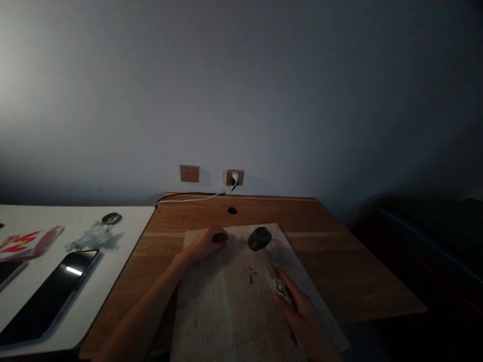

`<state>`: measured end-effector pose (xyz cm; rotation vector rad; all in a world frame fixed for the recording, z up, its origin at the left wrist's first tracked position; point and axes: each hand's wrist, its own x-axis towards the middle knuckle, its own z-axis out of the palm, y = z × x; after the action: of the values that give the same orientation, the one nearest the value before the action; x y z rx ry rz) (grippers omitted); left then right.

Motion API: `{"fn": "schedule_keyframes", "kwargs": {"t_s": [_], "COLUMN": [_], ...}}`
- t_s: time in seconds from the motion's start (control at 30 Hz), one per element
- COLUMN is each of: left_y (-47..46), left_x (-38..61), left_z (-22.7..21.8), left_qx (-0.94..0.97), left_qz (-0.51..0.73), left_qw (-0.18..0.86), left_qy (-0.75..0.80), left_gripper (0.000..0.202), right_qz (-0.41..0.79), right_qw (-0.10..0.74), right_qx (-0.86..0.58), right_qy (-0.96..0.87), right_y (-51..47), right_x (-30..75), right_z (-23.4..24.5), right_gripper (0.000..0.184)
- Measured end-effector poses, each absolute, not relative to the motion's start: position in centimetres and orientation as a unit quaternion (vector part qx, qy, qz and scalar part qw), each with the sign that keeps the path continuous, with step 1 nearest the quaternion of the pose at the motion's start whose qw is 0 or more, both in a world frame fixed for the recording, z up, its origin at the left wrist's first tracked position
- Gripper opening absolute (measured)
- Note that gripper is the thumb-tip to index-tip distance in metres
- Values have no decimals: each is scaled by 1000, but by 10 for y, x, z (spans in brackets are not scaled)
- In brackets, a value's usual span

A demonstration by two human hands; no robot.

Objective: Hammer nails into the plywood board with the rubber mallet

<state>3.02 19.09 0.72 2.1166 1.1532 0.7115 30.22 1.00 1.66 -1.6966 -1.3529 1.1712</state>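
Note:
My right hand (300, 314) is wrapped around the handle of a hammer (270, 264). Its dark, rounded head points away from me, above the pale wooden board (222, 311). Near the board's far left corner, my left hand (206, 243) is closed, and a dark brown patch shows among its curled fingers. Whether that is an object or shadow is unclear. A small nail (251, 278) and another thin metal piece (251, 270) lie on the board between my hands. One more tiny upright thing (241, 238) is at the far side, too small to name.
Under the board is a brown wooden table (332, 266). On the left, a white tabletop (128, 261) holds a large dark-screened device (49, 296), crumpled clear plastic (96, 236), a round dark item (111, 218) and a red-and-white packet (32, 244). Cables (196, 199) run to a wall socket (230, 177).

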Motion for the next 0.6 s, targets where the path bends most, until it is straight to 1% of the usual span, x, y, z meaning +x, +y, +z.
{"fn": "schedule_keyframes", "kwargs": {"t_s": [0.1, 0.2, 0.33, 0.47, 0.6], "left_y": [191, 191, 190, 189, 187], "left_x": [29, 29, 30, 31, 32], "left_z": [6, 6, 7, 8, 10], "left_qx": [799, 798, 790, 787, 790], "left_qz": [268, 277, 280, 281, 269], "left_qw": [291, 294, 315, 316, 306], "left_qy": [454, 448, 446, 450, 458], "left_gripper": [32, 39, 37, 32, 38], "right_qz": [466, 483, 493, 497, 487], "right_qw": [337, 337, 337, 338, 344], "right_qx": [-629, -611, -590, -579, -576], "right_qy": [-522, -529, -544, -551, -559], "right_y": [21, 32, 40, 42, 43], "right_x": [287, 271, 254, 246, 245], "right_z": [19, 21, 27, 32, 30], "right_gripper": [78, 75, 66, 64, 62]}}
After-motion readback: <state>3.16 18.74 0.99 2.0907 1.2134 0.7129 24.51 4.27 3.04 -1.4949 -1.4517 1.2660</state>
